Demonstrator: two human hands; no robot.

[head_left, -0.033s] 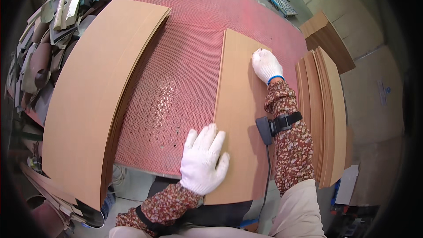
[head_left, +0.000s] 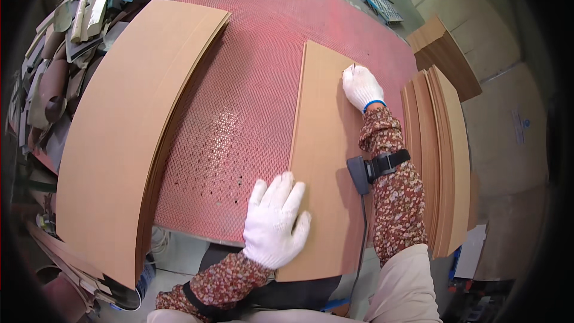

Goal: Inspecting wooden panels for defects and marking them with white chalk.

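Between the left and right fingers: long light-tan rectangular board with a smooth, wood-like face, flat on the desk, further layer showing along its left edge.
Left hand: white knitted glove, palm down across the board's near left edge; fingers released, extended and slightly parted, thumb out over the board.
Right hand: white knitted glove with blue cuff trim, at the board's far right side; fingers clenched into a compact fist. Cannot tell whether anything is pinched inside.
Sleeves: red-brown floral cloth, behind the fingers of both hands.
Wrist gear: dark grey box on a black strap, on the right forearm, nearer the body than the right fingers; thin dark cable running down from it.
Desk: red mesh-patterned surface, ahead of the left fingers.
Tan stack: long, light-tan boards, left of the left fingers, well apart from them.
Brown-and-tan stack: long boards set close together, right of the right fingers, beyond the forearm.
Offcuts: heaped brown, grey and greenish scraps, far left of the left fingers, past the tan stack.
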